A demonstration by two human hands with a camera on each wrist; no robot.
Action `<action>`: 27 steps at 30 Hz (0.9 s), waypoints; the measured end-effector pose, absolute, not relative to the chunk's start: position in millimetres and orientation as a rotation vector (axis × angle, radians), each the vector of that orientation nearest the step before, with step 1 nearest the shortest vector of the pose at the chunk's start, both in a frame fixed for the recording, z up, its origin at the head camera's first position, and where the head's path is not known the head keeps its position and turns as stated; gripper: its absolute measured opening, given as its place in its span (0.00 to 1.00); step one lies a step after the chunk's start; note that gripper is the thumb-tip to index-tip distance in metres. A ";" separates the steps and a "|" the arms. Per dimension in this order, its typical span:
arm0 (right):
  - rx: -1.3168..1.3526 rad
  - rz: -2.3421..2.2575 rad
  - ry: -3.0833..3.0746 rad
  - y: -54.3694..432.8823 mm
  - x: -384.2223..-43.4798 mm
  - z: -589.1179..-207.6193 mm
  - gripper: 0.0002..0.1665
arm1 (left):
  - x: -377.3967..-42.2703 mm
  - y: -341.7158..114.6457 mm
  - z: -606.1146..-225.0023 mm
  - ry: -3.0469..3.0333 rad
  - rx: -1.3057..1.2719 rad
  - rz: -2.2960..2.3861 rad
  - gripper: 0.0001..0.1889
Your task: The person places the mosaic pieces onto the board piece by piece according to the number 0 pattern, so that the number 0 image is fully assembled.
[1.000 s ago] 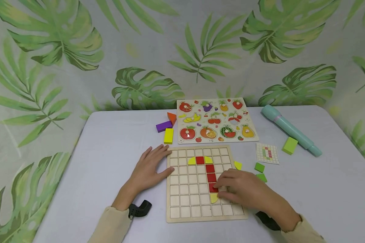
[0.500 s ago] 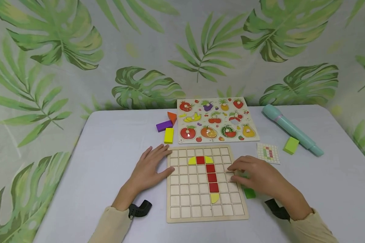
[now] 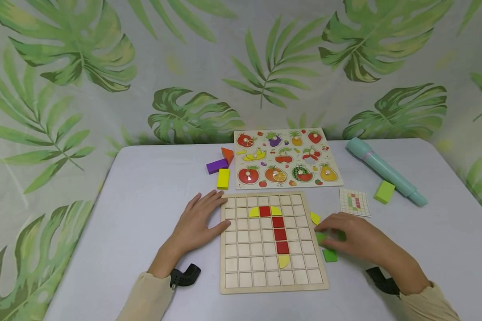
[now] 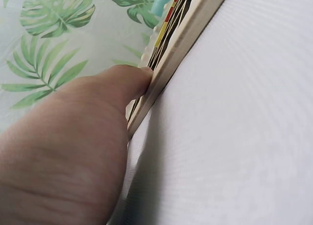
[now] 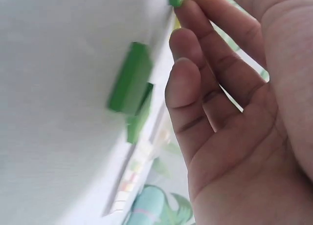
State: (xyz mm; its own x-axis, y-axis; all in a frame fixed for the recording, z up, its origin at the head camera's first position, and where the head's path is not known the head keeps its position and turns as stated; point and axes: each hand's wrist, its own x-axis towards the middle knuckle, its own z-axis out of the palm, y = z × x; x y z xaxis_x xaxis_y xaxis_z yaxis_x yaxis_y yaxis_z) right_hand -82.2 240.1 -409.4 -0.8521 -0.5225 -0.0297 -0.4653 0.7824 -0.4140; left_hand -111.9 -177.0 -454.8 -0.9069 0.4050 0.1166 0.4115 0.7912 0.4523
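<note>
Straddling a flat, green, square-looking tile point(image 3: 320, 238) just right of the beige wooden grid board point(image 3: 255, 249), the nearer bare right hand point(image 3: 348, 234) has thumb and fingers apart.

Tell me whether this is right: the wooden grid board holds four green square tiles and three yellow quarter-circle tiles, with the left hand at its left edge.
Wrong colour: the head view shows the four square tiles on the wooden grid board are red, not green. The yellow quarter-circle tiles and left hand are as you say.
</note>
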 end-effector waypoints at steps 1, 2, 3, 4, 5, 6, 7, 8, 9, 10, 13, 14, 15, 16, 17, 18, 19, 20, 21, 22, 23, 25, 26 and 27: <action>-0.786 -0.600 2.825 241.3 -81.5 -410.7 0.18 | -111.7 -177.0 -454.7 -2.962 -0.675 -0.754 0.35; -0.789 -0.606 2.819 242.6 -80.9 -412.1 0.18 | -111.5 -177.0 -454.5 -2.963 -0.674 -0.755 0.35; -0.787 -0.615 2.815 243.5 -80.5 -413.4 0.19 | -111.5 -176.9 -454.5 -2.963 -0.675 -0.754 0.35; -0.791 -0.626 2.811 244.6 -80.2 -414.5 0.19 | -111.4 -176.9 -454.4 -2.963 -0.673 -0.753 0.35; -0.797 -0.637 2.811 245.5 -80.0 -415.5 0.19 | -111.4 -176.8 -454.5 -2.965 -0.672 -0.752 0.35; -0.801 -0.648 2.809 246.4 -79.7 -416.2 0.19 | -111.4 -176.7 -454.4 -2.964 -0.671 -0.749 0.35; -0.803 -0.654 2.811 246.9 -79.5 -416.7 0.19 | -111.3 -176.6 -454.3 -2.966 -0.669 -0.748 0.35; -0.804 -0.657 2.814 247.4 -79.3 -417.2 0.18 | -111.3 -176.5 -454.3 -2.965 -0.667 -0.749 0.35; -0.803 -0.657 2.818 247.5 -79.0 -417.4 0.18 | -111.2 -176.4 -454.4 -2.962 -0.667 -0.748 0.35; -0.799 -0.654 2.825 247.5 -78.5 -417.4 0.17 | -111.3 -176.4 -454.4 -2.963 -0.667 -0.749 0.35; -0.781 -0.644 2.853 245.7 -76.7 -416.5 0.16 | -111.4 -176.2 -454.2 -2.963 -0.667 -0.757 0.35; -0.781 -0.644 2.864 244.6 -76.2 -416.1 0.16 | -111.4 -176.2 -454.0 -2.962 -0.667 -0.760 0.35; -0.782 -0.646 2.873 243.1 -75.7 -415.7 0.16 | -111.5 -176.1 -453.8 -2.962 -0.668 -0.761 0.35; -0.789 -0.648 2.883 241.5 -75.2 -415.4 0.16 | -111.7 -176.2 -453.5 -2.964 -0.668 -0.763 0.35; -0.799 -0.657 2.891 239.6 -74.7 -414.9 0.16 | -111.7 -176.2 -453.2 -2.962 -0.669 -0.766 0.35; -0.812 -0.659 2.898 237.5 -74.2 -414.5 0.16 | -111.7 -176.2 -453.0 -2.961 -0.670 -0.767 0.35; -0.826 -0.664 2.904 235.1 -73.7 -414.1 0.16 | -111.7 -176.2 -452.8 -2.961 -0.671 -0.769 0.35; -0.843 -0.672 2.906 232.6 -73.1 -413.5 0.16 | -111.6 -176.2 -452.6 -2.961 -0.672 -0.769 0.35; -0.857 -0.678 2.906 230.0 -72.4 -413.1 0.16 | -111.6 -176.2 -452.5 -2.962 -0.673 -0.770 0.35; -0.876 -0.687 2.907 227.2 -71.7 -412.6 0.17 | -111.5 -176.2 -452.4 -2.962 -0.673 -0.774 0.35; -0.892 -0.694 2.906 224.3 -71.0 -412.2 0.17 | -111.4 -176.3 -452.3 -2.963 -0.672 -0.778 0.35; -0.931 -0.710 2.902 218.4 -69.6 -411.8 0.17 | -111.4 -176.3 -452.4 -2.965 -0.671 -0.780 0.35; -0.951 -0.717 2.899 215.3 -68.9 -411.8 0.17 | -111.4 -176.3 -452.4 -2.965 -0.670 -0.780 0.35; -0.967 -0.715 2.895 212.1 -68.3 -412.0 0.18 | -111.4 -176.3 -452.5 -2.965 -0.670 -0.779 0.35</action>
